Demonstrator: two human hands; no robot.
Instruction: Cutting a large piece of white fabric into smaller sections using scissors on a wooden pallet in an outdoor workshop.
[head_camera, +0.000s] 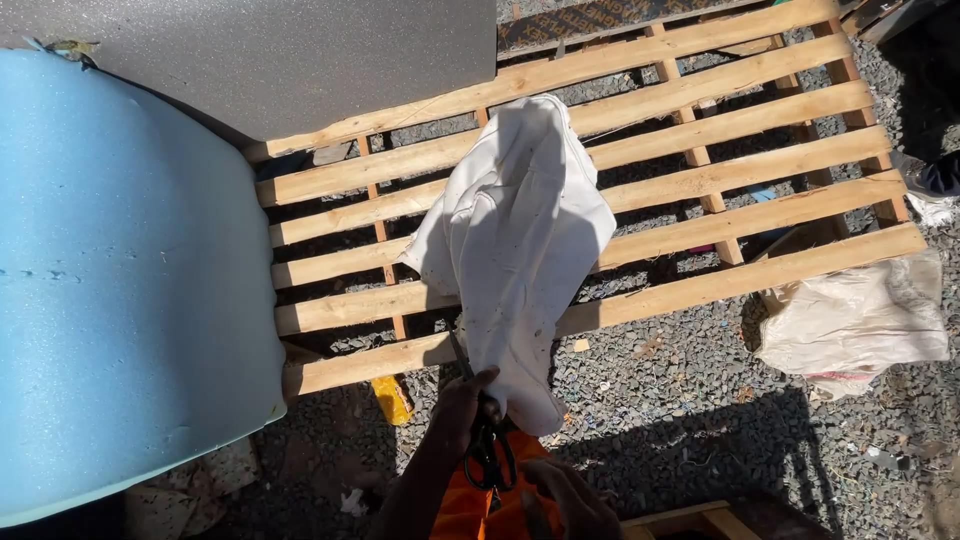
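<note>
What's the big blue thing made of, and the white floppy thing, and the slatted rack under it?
The big blue slab looks like soft foam: matte, with a thick rounded edge and small dents. The white floppy piece seems to be cloth or thin leatherette; it folds and shows a seam. The slatted rack is bare, unpainted wood, pale with visible grain.
</note>
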